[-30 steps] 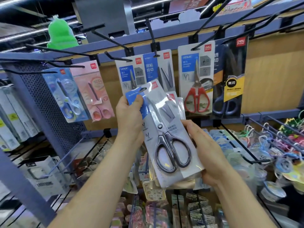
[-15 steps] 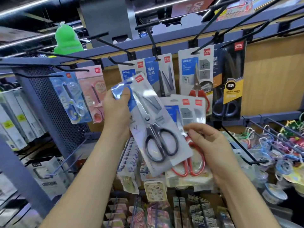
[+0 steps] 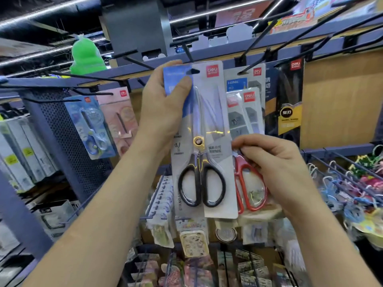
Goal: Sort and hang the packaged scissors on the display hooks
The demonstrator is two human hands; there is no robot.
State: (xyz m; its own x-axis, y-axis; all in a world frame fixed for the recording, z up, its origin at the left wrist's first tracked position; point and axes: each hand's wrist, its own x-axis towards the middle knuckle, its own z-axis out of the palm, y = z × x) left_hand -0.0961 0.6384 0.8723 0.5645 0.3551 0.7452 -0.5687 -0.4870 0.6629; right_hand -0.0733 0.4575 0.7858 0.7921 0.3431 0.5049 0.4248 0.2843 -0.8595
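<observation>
One black scissors pack (image 3: pixel 204 141), upright, blades up, left hand (image 3: pixel 163 108) gripping top

On the black-handled scissors pack (image 3: pixel 213 125) we see a white and grey card, a blue upper left corner, a red logo square and a gold pivot. Just right of it, the red-handled scissors pack (image 3: pixel 246 179) has a grey card. Farther left hang a pale blue pack (image 3: pixel 91 125) and a pink pack (image 3: pixel 122 114). Farther right hangs a black pack (image 3: pixel 290 96) with a yellow label. Up left we see a bright green toy (image 3: pixel 87 56), and at the right a tan back panel (image 3: pixel 335 100).
</observation>
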